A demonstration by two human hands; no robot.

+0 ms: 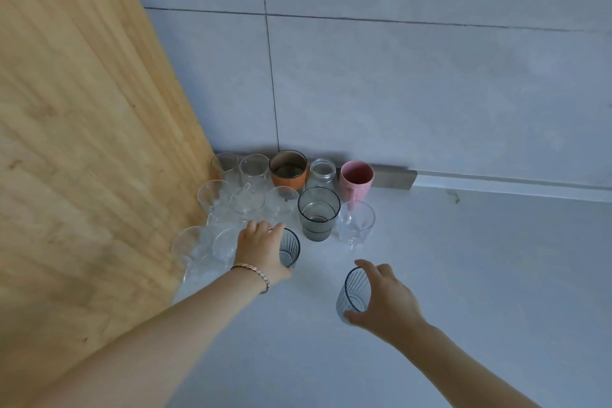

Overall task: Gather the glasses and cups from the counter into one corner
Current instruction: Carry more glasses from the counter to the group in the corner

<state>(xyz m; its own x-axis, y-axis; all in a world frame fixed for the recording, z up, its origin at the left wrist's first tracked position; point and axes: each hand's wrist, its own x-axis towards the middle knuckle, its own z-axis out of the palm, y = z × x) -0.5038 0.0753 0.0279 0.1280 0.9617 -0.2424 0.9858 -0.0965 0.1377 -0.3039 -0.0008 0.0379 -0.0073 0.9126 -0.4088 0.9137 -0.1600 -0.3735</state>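
Several glasses and cups stand grouped in the counter's far left corner: clear glasses [246,200], an orange cup [287,170], a small clear jar [322,174], a pink mug [357,179], a smoky grey tumbler [318,213] and a clear stemless glass [356,223]. My left hand [261,250] grips a ribbed grey glass [289,248] at the front of the group, its base hidden by my hand. My right hand [387,300] holds a second ribbed grey glass [354,293], tilted, to the right and nearer to me.
A tall wooden panel [82,142] walls off the left side. Grey wall tiles [397,76] rise behind the group, with a metal strip [394,177] along their foot. The white counter [480,275] stretches out to the right.
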